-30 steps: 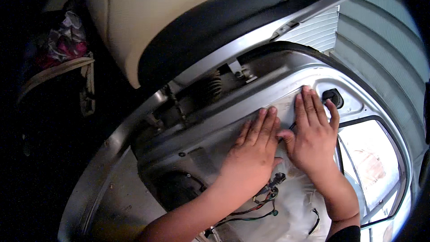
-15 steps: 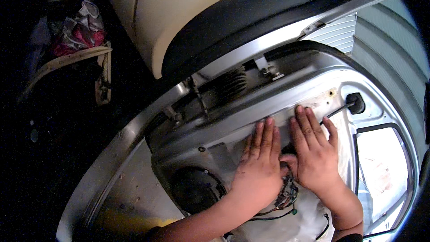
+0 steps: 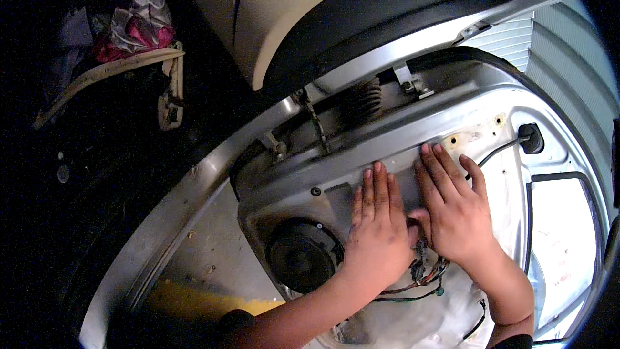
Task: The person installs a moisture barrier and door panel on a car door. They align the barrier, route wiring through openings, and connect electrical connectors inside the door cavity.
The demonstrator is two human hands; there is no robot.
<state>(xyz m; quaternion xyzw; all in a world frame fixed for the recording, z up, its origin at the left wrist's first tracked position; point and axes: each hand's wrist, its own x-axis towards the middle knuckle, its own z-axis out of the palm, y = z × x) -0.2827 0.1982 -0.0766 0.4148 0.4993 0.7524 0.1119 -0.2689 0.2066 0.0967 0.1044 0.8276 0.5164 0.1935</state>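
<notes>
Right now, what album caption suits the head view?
Left hand and right hand laid on a silver car door near exposed wiring.

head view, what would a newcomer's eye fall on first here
Probably the left hand and right hand, spread side by side against the bare metal door panel right of centre. Next might come the bright window at the far right, then the round black speaker just left of the left forearm.
</notes>
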